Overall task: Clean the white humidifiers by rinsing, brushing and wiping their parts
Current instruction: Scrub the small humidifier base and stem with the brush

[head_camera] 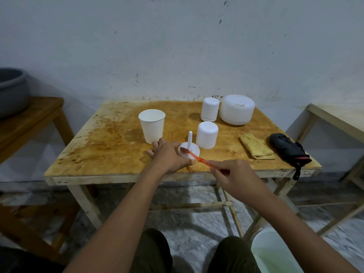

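My left hand grips a small white humidifier base with an upright white tube, near the table's front edge. My right hand holds an orange toothbrush; its bristle head rests inside the base. Just behind stands a white cylindrical cover. Further back are a small white humidifier and a wide round white humidifier. A white paper cup stands to the left of the base.
A folded yellow cloth and a black pouch lie on the wooden table at the right. A white bucket of greenish water sits on the floor by my right knee. A grey basin rests on a side table at left.
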### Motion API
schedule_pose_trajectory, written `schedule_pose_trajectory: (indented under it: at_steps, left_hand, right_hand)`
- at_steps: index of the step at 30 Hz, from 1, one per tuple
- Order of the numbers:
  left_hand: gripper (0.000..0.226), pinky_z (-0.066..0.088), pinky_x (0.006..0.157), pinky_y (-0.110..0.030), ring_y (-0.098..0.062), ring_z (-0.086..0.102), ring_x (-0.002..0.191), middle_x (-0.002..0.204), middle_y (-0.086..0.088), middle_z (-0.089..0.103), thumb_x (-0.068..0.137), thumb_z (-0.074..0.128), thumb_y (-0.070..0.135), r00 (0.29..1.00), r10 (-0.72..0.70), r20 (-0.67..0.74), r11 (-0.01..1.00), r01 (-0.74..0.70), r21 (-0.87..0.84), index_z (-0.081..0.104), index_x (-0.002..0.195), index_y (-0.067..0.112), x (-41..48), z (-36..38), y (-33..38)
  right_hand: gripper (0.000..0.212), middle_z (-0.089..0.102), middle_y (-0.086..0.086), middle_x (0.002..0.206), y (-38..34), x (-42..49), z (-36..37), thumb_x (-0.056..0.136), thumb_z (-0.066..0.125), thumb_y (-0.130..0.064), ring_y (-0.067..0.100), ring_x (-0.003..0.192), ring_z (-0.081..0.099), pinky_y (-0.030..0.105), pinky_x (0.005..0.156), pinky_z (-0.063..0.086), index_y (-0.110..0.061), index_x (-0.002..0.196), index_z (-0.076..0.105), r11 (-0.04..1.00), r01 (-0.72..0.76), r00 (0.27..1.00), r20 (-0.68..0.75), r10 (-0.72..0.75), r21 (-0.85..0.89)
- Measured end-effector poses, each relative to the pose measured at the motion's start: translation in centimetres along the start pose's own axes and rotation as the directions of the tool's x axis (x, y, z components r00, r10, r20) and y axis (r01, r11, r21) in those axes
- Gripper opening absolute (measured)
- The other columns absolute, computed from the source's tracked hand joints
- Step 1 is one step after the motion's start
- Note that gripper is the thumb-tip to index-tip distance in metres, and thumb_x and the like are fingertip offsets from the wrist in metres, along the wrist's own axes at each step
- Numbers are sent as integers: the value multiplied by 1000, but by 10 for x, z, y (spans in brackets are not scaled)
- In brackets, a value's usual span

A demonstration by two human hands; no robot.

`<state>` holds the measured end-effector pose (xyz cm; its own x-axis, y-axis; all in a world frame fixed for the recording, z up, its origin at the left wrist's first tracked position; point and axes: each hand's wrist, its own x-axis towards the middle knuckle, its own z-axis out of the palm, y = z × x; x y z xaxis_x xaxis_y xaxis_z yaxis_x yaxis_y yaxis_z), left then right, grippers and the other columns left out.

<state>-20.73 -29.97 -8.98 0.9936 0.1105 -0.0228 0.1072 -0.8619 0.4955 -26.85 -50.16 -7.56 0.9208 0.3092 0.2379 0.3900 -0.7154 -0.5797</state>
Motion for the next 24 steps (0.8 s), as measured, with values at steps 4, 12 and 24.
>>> schedule_pose_trajectory:
  at_steps: [4, 12, 24]
  left_hand:
    - [82, 23, 104, -42, -28, 22, 132, 140, -7, 33, 71, 72, 67, 1000, 7, 18, 1000, -8, 23, 45, 142, 37, 2, -2, -1]
    - [81, 23, 101, -41, -28, 22, 131, 142, -7, 31, 73, 69, 69, 998, 39, 44, 998, -41, 52, 43, 143, 39, 2, -5, -1]
    - [71, 22, 103, -46, -29, 26, 133, 144, -5, 40, 78, 59, 73, 997, 70, 12, 992, -71, 107, 49, 139, 37, 3, -2, 7]
  right_hand:
    - [29, 60, -4, 57, 4, 4, -17, 95, 59, -24, 6, 48, 44, 17, 47, 34, -37, 120, 67, 998, -40, 999, 23, 41, -46]
    - [26, 51, -11, 43, 8, -5, -17, 89, 63, -21, 5, 41, 38, 14, 43, 29, -34, 108, 74, 988, -123, 984, -116, 133, 92]
    - [23, 57, -9, 52, 3, -2, 7, 95, 61, -26, 6, 48, 41, 23, 48, 35, -27, 114, 73, 867, -244, 921, -175, 347, 435]
